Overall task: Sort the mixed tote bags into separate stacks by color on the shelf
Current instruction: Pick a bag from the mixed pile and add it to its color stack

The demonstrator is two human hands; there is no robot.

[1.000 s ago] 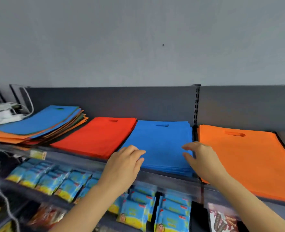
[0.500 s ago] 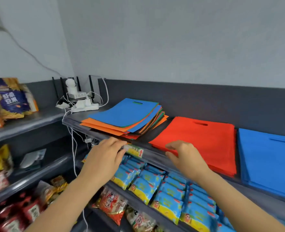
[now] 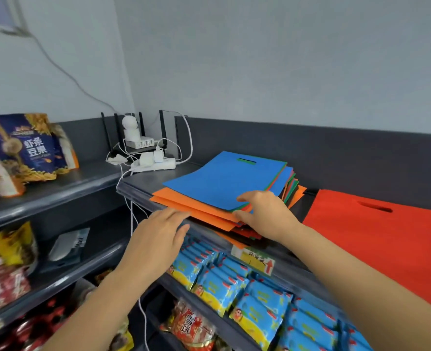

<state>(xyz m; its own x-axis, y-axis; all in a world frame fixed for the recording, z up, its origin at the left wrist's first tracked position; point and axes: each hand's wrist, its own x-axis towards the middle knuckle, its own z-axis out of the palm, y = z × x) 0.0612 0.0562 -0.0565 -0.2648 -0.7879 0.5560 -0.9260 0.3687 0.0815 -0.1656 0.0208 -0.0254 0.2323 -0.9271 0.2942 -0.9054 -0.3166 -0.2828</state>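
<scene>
**Both hands on the mixed pile now**

Half a second ago both hands were hovering at the shelf lip; since then they've landed on the mixed pile. The right hand (image 3: 262,211) has its thumb on top of the blue bag (image 3: 224,181) and its fingers tucked in at the edge below, so it's pinching the near right corner. I can't tell how many layers it's got. The left hand (image 3: 158,231) is flat, fingers straight, tips touching the front edge of the orange bags (image 3: 174,198) lower down.

The pile sits at the left end of the top shelf (image 3: 138,192), near the power strip (image 3: 153,164). The red stack (image 3: 376,239) lies just beside it on the right.

My guess is these are thin, light and floppy, and a bit clingy, so one bag may drag its neighbours along. I'd peel from that corner while the flat hand pins the rest.

The blue bag lies flat with its handle slot at the far end, toward the back wall. Its long axis runs from the lip to the wall, skewed slightly, and the bags under it are fanned out.
</scene>
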